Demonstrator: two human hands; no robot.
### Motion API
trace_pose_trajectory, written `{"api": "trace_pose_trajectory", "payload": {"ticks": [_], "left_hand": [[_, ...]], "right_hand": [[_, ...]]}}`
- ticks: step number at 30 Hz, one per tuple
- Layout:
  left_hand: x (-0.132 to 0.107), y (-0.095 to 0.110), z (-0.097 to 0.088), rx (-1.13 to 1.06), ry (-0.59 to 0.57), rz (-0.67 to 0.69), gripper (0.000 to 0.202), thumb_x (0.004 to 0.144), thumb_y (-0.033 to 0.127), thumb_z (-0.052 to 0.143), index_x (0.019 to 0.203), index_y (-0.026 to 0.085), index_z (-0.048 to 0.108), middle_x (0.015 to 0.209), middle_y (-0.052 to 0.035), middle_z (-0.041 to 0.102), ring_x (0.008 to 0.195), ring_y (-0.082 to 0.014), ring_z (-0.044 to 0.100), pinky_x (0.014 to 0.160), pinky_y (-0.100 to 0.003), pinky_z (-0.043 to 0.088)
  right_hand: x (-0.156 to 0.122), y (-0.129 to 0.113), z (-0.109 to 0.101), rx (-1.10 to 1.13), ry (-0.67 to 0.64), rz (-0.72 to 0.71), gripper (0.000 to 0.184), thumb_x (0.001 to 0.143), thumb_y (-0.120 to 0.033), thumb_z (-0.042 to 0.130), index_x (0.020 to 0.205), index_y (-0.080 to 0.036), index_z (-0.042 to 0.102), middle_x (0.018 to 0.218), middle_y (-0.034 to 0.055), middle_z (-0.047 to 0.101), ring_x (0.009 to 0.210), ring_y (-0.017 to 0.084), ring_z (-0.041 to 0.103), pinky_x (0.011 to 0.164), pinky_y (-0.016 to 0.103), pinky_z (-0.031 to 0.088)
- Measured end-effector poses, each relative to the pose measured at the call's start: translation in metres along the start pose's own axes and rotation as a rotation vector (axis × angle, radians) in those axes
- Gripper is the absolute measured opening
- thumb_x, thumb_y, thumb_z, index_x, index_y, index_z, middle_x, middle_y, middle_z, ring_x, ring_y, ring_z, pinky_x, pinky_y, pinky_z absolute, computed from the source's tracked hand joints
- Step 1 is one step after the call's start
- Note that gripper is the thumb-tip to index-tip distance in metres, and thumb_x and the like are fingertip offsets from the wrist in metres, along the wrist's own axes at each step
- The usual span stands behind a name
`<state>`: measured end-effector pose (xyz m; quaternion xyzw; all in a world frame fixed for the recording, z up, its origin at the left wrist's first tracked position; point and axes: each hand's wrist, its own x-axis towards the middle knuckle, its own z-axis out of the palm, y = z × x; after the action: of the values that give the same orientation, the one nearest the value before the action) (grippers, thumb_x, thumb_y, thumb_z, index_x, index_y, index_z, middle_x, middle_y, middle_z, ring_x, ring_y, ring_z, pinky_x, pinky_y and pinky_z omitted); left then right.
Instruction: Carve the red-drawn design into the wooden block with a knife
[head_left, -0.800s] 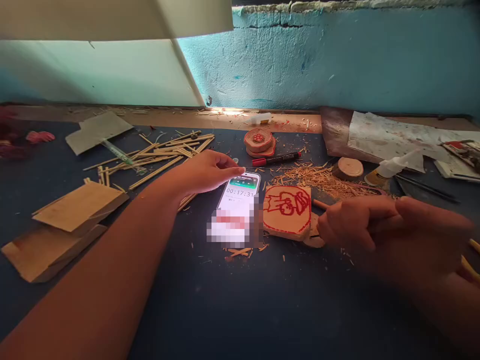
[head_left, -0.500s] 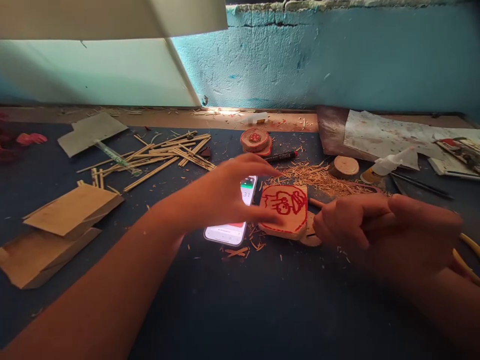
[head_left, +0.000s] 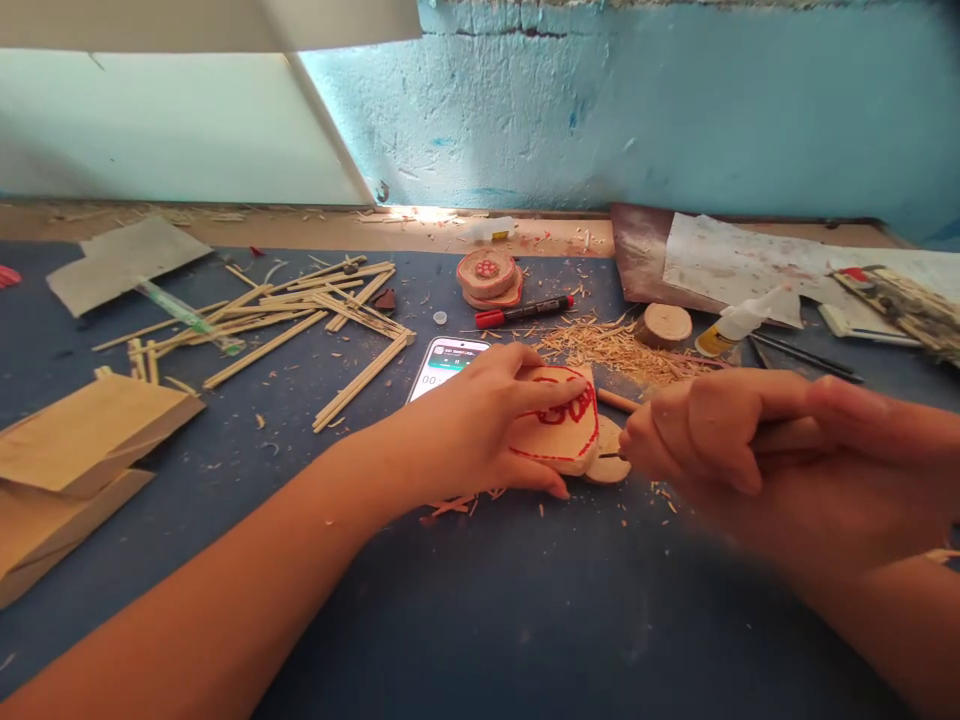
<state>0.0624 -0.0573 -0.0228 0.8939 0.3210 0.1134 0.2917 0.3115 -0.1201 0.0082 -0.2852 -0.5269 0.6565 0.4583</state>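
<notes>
Our right grip (head_left: 720, 450) is pressed together, pinching a wooden-handled tool (head_left: 787, 435) whose thin dark tip sits at the edge of a pale wooden disc (head_left: 609, 455). Our left grip (head_left: 472, 425) clasps a wood slab (head_left: 555, 440) outlined in red between thumb and fingers, seemingly to steady it near the tip. Just behind lie a phone (head_left: 442, 362), its small screen text unreadable, a red-capped marker (head_left: 521, 312) with an illegible label, and wood shavings (head_left: 615, 350) on the dark blue table (head_left: 225, 600).

I read only "00" at the start of the timer on the phone (head_left: 442, 368), beside the left hand (head_left: 480, 425); remaining digits unclear. Labels on marker (head_left: 523, 312) and glue bottle (head_left: 739, 325): too small to read.
</notes>
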Motion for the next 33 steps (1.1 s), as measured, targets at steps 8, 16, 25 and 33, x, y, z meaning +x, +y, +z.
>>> {"api": "trace_pose_trajectory", "payload": {"ticks": [8, 16, 25, 33], "left_hand": [[0.002, 0.000, 0.008, 0.055, 0.064, 0.067, 0.087, 0.076, 0.043, 0.100, 0.155, 0.028, 0.065, 0.147, -0.0174, 0.055, 0.136, -0.0366, 0.056, 0.117, -0.054, 0.051], [0.004, 0.002, 0.008, 0.076, 0.073, 0.081, 0.087, 0.072, 0.038, 0.102, 0.152, 0.027, 0.068, 0.145, -0.0178, 0.054, 0.134, -0.0373, 0.057, 0.114, -0.054, 0.052], [0.006, 0.010, 0.005, 0.086, 0.045, 0.051, 0.080, 0.070, 0.037, 0.104, 0.144, 0.030, 0.073, 0.138, -0.0137, 0.055, 0.132, -0.0360, 0.056, 0.114, -0.052, 0.051], [0.006, 0.018, 0.001, 0.090, 0.021, 0.056, 0.067, 0.074, 0.034, 0.101, 0.136, 0.029, 0.078, 0.134, -0.0142, 0.055, 0.127, -0.0359, 0.058, 0.111, -0.053, 0.051]], "right_hand": [[0.001, 0.011, 0.004, -0.021, -0.012, -0.077, 0.053, 0.099, -0.054, 0.055, 0.059, -0.020, 0.050, 0.053, -0.0003, 0.040, 0.053, 0.015, 0.042, 0.057, 0.035, 0.038], [0.008, 0.012, 0.010, -0.036, 0.043, -0.064, 0.055, 0.095, -0.055, 0.059, 0.055, -0.020, 0.044, 0.050, -0.0010, 0.035, 0.048, 0.013, 0.037, 0.052, 0.035, 0.034], [0.010, 0.017, 0.017, -0.028, 0.064, -0.134, 0.056, 0.097, -0.052, 0.058, 0.054, -0.020, 0.040, 0.050, -0.0035, 0.029, 0.046, 0.011, 0.031, 0.050, 0.033, 0.028], [0.013, 0.035, 0.015, -0.063, 0.041, -0.165, 0.059, 0.104, -0.054, 0.045, 0.054, -0.023, 0.036, 0.050, -0.0048, 0.028, 0.044, 0.010, 0.027, 0.045, 0.030, 0.024]]}}
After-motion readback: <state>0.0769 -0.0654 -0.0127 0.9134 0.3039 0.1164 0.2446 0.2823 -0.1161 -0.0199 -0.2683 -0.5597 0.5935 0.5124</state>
